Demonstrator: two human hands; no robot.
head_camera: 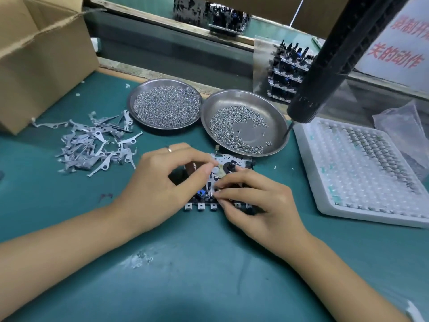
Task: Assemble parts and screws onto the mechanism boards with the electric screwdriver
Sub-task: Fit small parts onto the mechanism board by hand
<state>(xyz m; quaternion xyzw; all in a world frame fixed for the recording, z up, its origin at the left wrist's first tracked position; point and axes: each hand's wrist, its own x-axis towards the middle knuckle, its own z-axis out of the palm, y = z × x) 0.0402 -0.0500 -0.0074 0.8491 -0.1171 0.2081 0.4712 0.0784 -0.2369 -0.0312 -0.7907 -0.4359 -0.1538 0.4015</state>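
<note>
Step in hand, as I read it: seating a small part on the mechanism board (228, 163), not yet screwing. Board lies flat on the green mat (69, 205) at centre, mostly under both hands.

Left hand (162, 182): fingers curled, thumb and forefinger tips closed at the board's upper left; whether they pinch a part or only steady the board, cannot tell. Right hand (257, 201): fingers curled over the board's near edge, tips pinching at something small by the blue component (200, 194); the piece itself is too small to make out.

Electric screwdriver (329, 73) hangs untouched at 2 o'clock, bit tip over the rim of the nearer screw dish (274, 105).

Next move probably calls for: part pressed home and aligned, one hand freed to fetch a screw and bring the driver down, the other keeping the board from shifting.

Around:
- Fuller screw dish (135, 94) at 12 o'clock, touching the nearer dish
- Pile of stamped metal levers (97, 140) at 10 o'clock, loose and tangled
- White blister tray (308, 182) at 3 o'clock, partly filled
- Cardboard box (41, 54) at 10–11 o'clock, far
- Stacked finished boards (285, 73) at 1 o'clock behind

In the way: the right hand's reach to the driver crosses the nearer dish; a knock would scatter screws
</note>
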